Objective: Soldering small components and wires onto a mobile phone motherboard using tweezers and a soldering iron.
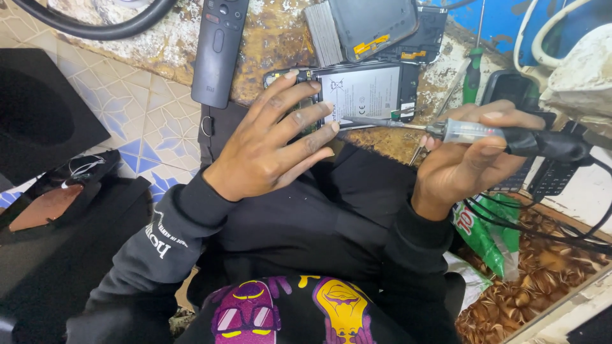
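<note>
Nearest, black sleeves and a dark sweatshirt with purple and yellow print. Above them, left hand [274, 143] spread flat, fingers [306, 121] wide, tips pressing on the opened phone [357, 92] — back cover off, white battery showing. Right hand [465, 159] curled round a soldering iron [484, 132], fingers closed on its clear handle, black cable trailing right; metal tip reaching left to the phone's lower edge, just beside the left fingertips. Phone lying on the rusty, worn table [274, 38], near its front edge. Farther back — a black remote control [218, 48] at left, a second dismantled phone [382, 28] behind, a green-handled screwdriver [470, 73] at right.
</note>
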